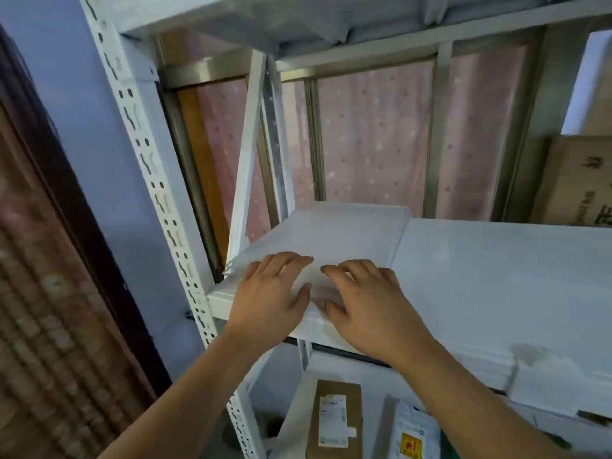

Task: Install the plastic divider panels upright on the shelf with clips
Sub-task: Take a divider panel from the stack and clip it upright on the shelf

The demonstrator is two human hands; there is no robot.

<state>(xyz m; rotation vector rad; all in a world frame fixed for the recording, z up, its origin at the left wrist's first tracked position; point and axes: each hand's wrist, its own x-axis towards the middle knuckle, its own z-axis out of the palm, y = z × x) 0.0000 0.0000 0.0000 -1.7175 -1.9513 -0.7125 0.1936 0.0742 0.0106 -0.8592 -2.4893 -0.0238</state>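
A stack of translucent white plastic divider panels (334,233) lies flat on the left end of the white shelf (496,279). My left hand (271,293) rests on the near edge of the stack, fingers spread and lightly bent, thumb against the stack's front edge. My right hand (364,299) lies beside it on the same edge, fingers lightly curved on the top panel. One white panel (246,160) stands upright at the back left, leaning toward the rear post. I see no clips.
A white perforated upright post (149,160) frames the shelf on the left. Another shelf (298,24) hangs overhead. A cardboard box (576,183) sits at the back right. Below, a lower shelf holds a brown parcel (334,422) and a white bag (414,435).
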